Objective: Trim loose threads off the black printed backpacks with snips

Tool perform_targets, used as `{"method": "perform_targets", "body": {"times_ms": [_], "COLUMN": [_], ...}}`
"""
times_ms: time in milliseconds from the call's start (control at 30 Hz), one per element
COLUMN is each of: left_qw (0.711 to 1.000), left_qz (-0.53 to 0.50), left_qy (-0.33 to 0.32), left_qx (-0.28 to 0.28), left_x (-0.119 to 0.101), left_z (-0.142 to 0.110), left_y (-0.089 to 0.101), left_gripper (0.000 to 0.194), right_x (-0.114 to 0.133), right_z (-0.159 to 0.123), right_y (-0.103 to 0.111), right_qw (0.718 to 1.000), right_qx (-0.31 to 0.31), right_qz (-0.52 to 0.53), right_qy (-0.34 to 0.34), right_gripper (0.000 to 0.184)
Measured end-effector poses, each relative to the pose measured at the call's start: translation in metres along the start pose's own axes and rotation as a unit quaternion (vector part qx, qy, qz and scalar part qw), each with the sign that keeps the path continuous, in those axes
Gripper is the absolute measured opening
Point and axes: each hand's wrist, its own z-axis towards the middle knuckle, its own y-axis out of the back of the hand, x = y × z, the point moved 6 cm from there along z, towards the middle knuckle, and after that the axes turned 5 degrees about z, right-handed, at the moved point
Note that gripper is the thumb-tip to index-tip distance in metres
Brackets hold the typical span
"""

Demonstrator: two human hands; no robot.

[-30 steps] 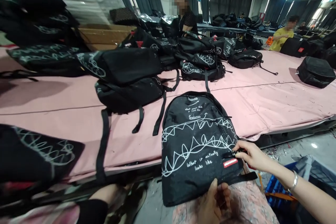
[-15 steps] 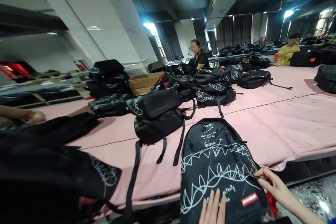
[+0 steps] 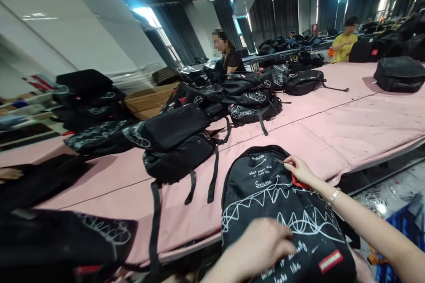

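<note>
A black backpack (image 3: 245, 203) with white scribbled lines, white lettering and a red label stands leaning at the table's near edge. My right hand (image 3: 299, 169) is closed in a pinch on a thin, dark pointed tool (image 3: 280, 161), its tip at the upper front of the bag beside the word "Success". Something red (image 3: 300, 182) hangs under that hand. Over the lower front panel is my left hand (image 3: 265, 241), blurred, its fingers bent and a little apart, with nothing seen in them. Whether it touches the fabric I cannot tell.
Stacked black backpacks (image 3: 175, 137) lie left on the pink-covered table (image 3: 348, 128), more behind them. A cardboard box (image 3: 149, 99) stands at the back. Another person's hand (image 3: 9, 174) rests on a bag at far left. Two people (image 3: 232, 57) are farther off.
My right hand has moved up the bag with the tool, from the side near the label to the top. My left hand has lifted from lying flat and bent its fingers. The view has turned right.
</note>
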Motion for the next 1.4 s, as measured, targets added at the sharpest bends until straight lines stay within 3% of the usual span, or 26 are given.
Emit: {"method": "perform_targets", "body": {"times_ms": [67,200,333,400,533,833,1233,1400], "left_qw": [0.999,0.994,0.987,0.986,0.981,0.966,0.947,0.916], "left_qz": [-0.023,0.002,0.021,0.026,0.032,-0.011,-0.136,-0.206], "left_qy": [0.031,0.108,0.143,0.152,0.175,0.223,0.217,0.245], "left_qx": [0.022,-0.027,-0.068,-0.068,-0.073,-0.13,-0.194,-0.243], "left_x": [0.03,0.086,0.113,0.12,0.126,0.123,0.125,0.139], "left_z": [0.045,0.121,0.159,0.168,0.177,0.173,0.171,0.17], "left_y": [0.014,0.027,0.009,-0.003,-0.018,-0.029,-0.023,-0.023], "left_gripper": [0.019,0.022,0.034,0.029,0.014,0.013,0.012,0.02], "right_x": [-0.015,-0.033,-0.035,-0.035,-0.038,-0.042,-0.044,-0.047], "right_z": [0.011,0.006,-0.009,-0.013,-0.013,-0.013,-0.007,-0.007], "right_y": [-0.009,-0.015,-0.013,-0.013,-0.016,-0.017,-0.021,-0.019], "right_qw": [0.998,0.987,0.973,0.966,0.959,0.958,0.961,0.966], "right_qx": [-0.034,-0.086,-0.103,-0.093,-0.049,0.002,-0.001,-0.029], "right_qz": [-0.038,-0.118,-0.195,-0.227,-0.266,-0.277,-0.271,-0.248], "right_qy": [-0.033,-0.063,-0.07,-0.078,-0.083,-0.073,-0.065,-0.066], "right_gripper": [0.012,0.013,0.018,0.018,0.016,0.015,0.013,0.013]}}
